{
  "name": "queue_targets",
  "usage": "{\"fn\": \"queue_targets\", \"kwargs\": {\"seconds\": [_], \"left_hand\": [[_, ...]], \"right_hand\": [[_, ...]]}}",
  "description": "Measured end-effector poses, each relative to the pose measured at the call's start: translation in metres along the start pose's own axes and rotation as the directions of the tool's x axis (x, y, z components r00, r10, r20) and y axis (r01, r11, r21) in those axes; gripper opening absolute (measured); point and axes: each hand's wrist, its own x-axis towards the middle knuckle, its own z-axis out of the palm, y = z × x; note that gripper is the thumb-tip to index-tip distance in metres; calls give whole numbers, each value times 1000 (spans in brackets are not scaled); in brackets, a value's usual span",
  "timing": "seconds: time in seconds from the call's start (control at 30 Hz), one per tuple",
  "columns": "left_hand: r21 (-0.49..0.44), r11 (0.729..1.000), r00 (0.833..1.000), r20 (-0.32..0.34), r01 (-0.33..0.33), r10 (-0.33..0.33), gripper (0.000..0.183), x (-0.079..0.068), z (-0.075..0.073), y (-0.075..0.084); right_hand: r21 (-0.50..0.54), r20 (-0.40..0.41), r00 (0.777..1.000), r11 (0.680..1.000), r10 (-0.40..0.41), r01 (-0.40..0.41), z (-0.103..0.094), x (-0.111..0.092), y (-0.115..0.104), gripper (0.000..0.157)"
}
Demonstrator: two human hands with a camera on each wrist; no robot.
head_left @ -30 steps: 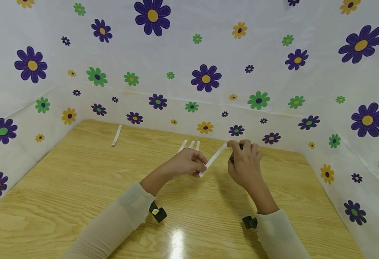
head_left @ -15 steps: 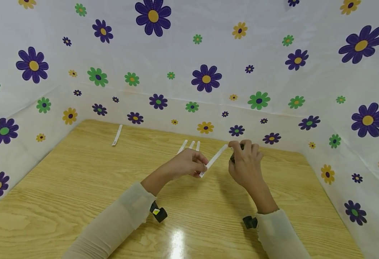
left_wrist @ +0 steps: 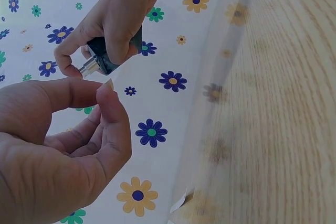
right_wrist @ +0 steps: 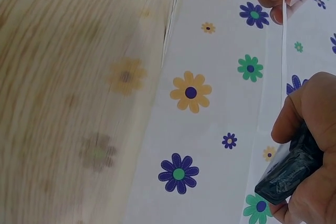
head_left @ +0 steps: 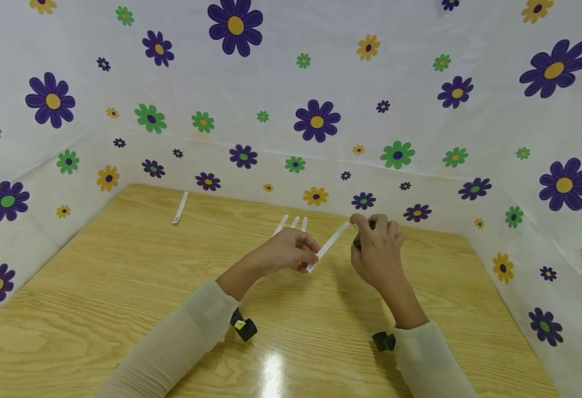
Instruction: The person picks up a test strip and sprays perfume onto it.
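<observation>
Between thumb and fingers my left hand (head_left: 286, 251) pinches a white paper test strip (head_left: 334, 239) near its printed end. The strip slants up and away, its far tip close to my right hand (head_left: 377, 251). That hand grips a dark perfume bottle (left_wrist: 105, 59), with the index finger on its silver spray nozzle (left_wrist: 89, 67). In the right wrist view the bottle's dark glass base (right_wrist: 286, 179) shows below the fingers, and the strip (right_wrist: 284, 51) appears edge-on. Whether any spray is coming out cannot be seen.
Three more white strips (head_left: 294, 222) lie on the wooden table (head_left: 121, 287) behind my left hand, partly hidden by it. Another strip (head_left: 180, 208) lies alone at the back left. A flower-print cloth (head_left: 271, 83) encloses the table's back and sides.
Both hands, the strip and the bottle stay nearly still, apart from a slight shift of the head view.
</observation>
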Motion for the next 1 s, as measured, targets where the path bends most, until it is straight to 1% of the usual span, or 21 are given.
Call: {"fn": "queue_targets", "kwargs": {"seconds": [0.4,0.8,1.0], "left_hand": [[-3,1000,1000,4,-1,1,15,0,0,-2],[2,1000,1000,12,-3,3,15,1,0,-2],[1,1000,1000,11,-2,2,15,2,0,-2]], "right_hand": [[-4,40,999,1000,-4,4,1,0,-1,48],[-8,42,999,1000,-12,12,2,-1,1,47],[-4,27,1000,1000,-12,12,3,-1,3,48]]}}
